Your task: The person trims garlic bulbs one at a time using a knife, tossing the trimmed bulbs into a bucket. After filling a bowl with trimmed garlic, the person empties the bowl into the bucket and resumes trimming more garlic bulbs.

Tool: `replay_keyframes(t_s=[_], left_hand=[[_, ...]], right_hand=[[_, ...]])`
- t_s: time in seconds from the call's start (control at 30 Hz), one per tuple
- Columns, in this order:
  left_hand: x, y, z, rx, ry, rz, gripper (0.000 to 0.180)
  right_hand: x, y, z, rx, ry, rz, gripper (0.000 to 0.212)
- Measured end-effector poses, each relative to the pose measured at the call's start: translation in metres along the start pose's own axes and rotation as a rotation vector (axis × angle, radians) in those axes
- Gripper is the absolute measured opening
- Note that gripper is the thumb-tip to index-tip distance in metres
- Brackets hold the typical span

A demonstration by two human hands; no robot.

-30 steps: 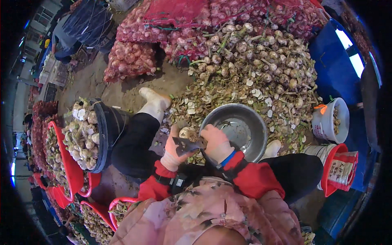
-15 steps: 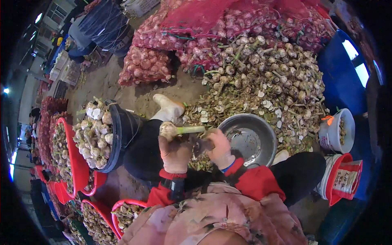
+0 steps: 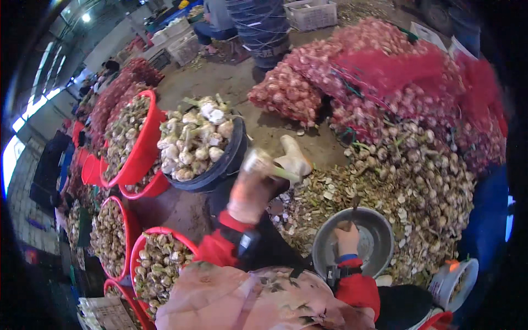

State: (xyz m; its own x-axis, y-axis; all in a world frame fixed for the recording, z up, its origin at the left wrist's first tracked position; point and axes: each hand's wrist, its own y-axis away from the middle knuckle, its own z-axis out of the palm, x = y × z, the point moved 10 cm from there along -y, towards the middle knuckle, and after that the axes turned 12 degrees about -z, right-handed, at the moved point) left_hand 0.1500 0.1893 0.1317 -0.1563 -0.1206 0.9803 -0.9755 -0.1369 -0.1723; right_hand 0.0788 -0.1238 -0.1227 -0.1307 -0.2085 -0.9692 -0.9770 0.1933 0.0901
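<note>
Where the left hand [image 3: 250,195] is: near the black tub [image 3: 240,144], clasped round a garlic bulb [image 3: 256,161], somewhat blurred, its pale stem [image 3: 284,172] pointing right.
Right hand [image 3: 347,241]: over the metal basin [image 3: 378,239], curled; whether it grips the dark thing [image 3: 356,202] beyond it, I can't tell from here.
Garlic heap [image 3: 423,170]: beyond the basin, with red net sacks [image 3: 393,71] behind.

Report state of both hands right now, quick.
Left hand: closed, holding a garlic bulb; motion-blurred.
Right hand: seems closed on a dark tool, at the metal bowl; exact tool unclear.
</note>
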Motion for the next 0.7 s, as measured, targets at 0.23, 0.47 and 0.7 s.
replay_keyframes(t_s=[0.23,0.47,0.7], left_hand=[[0.051,-0.064,-0.156,0.367,-0.341,0.087,0.064],[0.019,-0.082,-0.105,0.314,-1.205,-0.249,0.069],[0.032,-0.093,-0.101,0.227,-1.690,-0.198,0.059]], right_hand=[[-0.002,0.001,-0.004,0.010,-0.031,-0.004,0.019],[0.002,0.005,-0.035,0.104,0.028,0.019,0.018],[0.013,0.003,-0.031,0.159,-0.189,0.014,0.020]])
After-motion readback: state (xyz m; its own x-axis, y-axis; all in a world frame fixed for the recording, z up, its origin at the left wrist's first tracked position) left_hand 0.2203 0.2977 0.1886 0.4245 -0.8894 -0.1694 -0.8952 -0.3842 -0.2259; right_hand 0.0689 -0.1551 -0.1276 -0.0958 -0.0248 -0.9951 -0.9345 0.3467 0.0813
